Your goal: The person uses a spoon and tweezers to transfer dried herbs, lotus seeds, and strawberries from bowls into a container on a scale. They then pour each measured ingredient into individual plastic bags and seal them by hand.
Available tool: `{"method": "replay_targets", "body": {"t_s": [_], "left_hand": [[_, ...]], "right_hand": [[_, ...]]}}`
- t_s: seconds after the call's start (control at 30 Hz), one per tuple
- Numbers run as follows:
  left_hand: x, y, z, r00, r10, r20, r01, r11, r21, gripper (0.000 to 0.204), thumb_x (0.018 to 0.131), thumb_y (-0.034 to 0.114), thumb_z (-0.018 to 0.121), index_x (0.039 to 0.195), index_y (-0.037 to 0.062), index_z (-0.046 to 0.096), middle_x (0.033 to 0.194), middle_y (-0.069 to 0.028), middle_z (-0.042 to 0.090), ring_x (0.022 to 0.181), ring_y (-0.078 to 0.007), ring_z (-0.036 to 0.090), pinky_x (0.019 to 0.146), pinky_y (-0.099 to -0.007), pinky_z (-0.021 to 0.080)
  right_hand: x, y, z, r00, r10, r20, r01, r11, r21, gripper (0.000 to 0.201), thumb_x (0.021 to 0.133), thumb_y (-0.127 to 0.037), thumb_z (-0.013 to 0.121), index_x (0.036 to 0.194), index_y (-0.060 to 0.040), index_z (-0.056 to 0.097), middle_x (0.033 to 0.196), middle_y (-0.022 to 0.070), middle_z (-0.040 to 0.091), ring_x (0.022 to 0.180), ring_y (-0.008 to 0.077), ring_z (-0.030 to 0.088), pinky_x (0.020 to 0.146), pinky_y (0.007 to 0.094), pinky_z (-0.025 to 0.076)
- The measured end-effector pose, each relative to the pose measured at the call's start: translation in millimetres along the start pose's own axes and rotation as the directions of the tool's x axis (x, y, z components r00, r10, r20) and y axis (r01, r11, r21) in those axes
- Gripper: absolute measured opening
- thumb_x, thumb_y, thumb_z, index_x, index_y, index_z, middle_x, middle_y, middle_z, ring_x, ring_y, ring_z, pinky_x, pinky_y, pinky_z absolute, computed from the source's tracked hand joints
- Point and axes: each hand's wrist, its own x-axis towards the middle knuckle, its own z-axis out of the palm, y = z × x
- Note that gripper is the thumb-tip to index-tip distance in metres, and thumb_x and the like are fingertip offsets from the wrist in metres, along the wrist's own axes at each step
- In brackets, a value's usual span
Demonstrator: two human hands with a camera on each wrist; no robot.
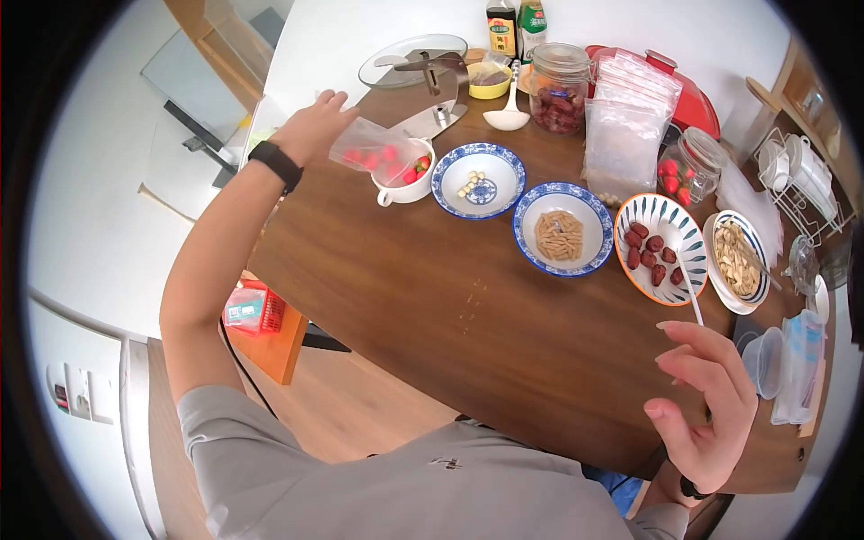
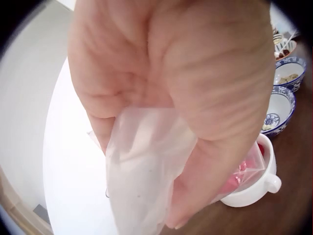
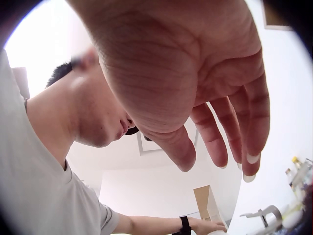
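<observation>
At the back left, my left hand (image 1: 310,126) grips a clear plastic bag (image 1: 367,144) with red strawberries in it. The bag hangs tilted over a white handled bowl (image 1: 385,195), where more strawberries (image 1: 418,169) lie. Seen from the left wrist, the bag's top (image 2: 149,166) is held between thumb and fingers, and the bowl (image 2: 249,196) stands below. My right hand (image 1: 715,396) is raised over the table's right side, holding nothing, its fingers (image 3: 215,132) loosely bent. Nearest to it is a striped plate (image 1: 625,261) of red dates (image 1: 650,258) with a white spoon handle (image 1: 691,286).
Two blue-and-white bowls (image 1: 447,200) hold garlic cloves and pale brown sticks. A dish of dried slices (image 1: 738,259) sits at right. Behind stand a jar of dates (image 1: 558,103), a strawberry jar (image 1: 688,166), stacked clear bags (image 1: 621,144), a ladle (image 1: 507,117) and sauce bottles (image 1: 502,31).
</observation>
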Motion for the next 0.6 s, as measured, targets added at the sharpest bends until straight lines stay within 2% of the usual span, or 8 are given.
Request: {"method": "replay_targets", "body": {"t_s": [0.03, 0.23, 0.37, 0.57, 0.6], "left_hand": [[5, 4, -3, 1.0, 0.019, -0.016, -0.018, 0.997, 0.078, 0.069, 0.058, -0.013, 0.07, 0.122, 0.0041, 0.05, 0.12, -0.0127, 0.048, 0.12, -0.0327, 0.045, 0.084, -0.0363, 0.057], [20, 10, -17, 1.0, 0.024, -0.017, -0.02, 0.985, 0.173, 0.064, 0.061, -0.012, 0.068, 0.121, 0.0045, 0.051, 0.119, -0.0134, 0.049, 0.12, -0.0318, 0.045, 0.081, -0.0355, 0.057], [19, 6, -34, 0.999, 0.024, -0.026, -0.019, 0.985, 0.174, 0.063, 0.063, -0.012, 0.067, 0.121, 0.0047, 0.051, 0.117, -0.0129, 0.049, 0.119, -0.0311, 0.046, 0.083, -0.0356, 0.057], [8, -10, -52, 0.999, -0.04, 0.036, 0.033, 0.983, 0.179, 0.071, 0.063, -0.016, 0.062, 0.13, 0.0055, 0.048, 0.129, -0.0139, 0.047, 0.128, -0.0323, 0.041, 0.091, -0.0375, 0.053], [6, -13, -53, 0.999, -0.045, -0.025, 0.048, 0.991, 0.127, 0.073, 0.064, -0.017, 0.061, 0.132, 0.0058, 0.046, 0.131, -0.0142, 0.046, 0.13, -0.0328, 0.04, 0.092, -0.0381, 0.053]], "right_hand": [[0, 0, 0, 1.0, 0.0, 0.0, 0.0, 1.0, -0.001, 0.038, 0.07, -0.024, 0.082, 0.091, 0.002, 0.064, 0.107, 0.0205, 0.065, 0.074, 0.0258, 0.065, 0.062, 0.0314, 0.052], [0, 1, 0, 1.0, -0.009, 0.009, 0.009, 1.0, 0.007, 0.038, 0.071, -0.025, 0.081, 0.092, 0.002, 0.064, 0.106, 0.0208, 0.065, 0.074, 0.0261, 0.065, 0.059, 0.0305, 0.051], [-1, 2, 0, 1.0, -0.017, 0.015, 0.017, 1.0, 0.0, 0.038, 0.071, -0.025, 0.081, 0.092, 0.0019, 0.065, 0.106, 0.0208, 0.065, 0.074, 0.0258, 0.065, 0.058, 0.0302, 0.051], [-1, 2, 0, 0.999, -0.021, 0.025, 0.021, 1.0, -0.005, 0.038, 0.072, -0.026, 0.081, 0.092, 0.002, 0.065, 0.105, 0.0202, 0.066, 0.073, 0.0258, 0.065, 0.058, 0.0301, 0.051], [0, 3, 0, 1.0, -0.02, 0.024, 0.02, 1.0, -0.005, 0.038, 0.072, -0.026, 0.081, 0.092, 0.002, 0.065, 0.105, 0.0202, 0.066, 0.073, 0.0258, 0.065, 0.058, 0.0301, 0.051]]}}
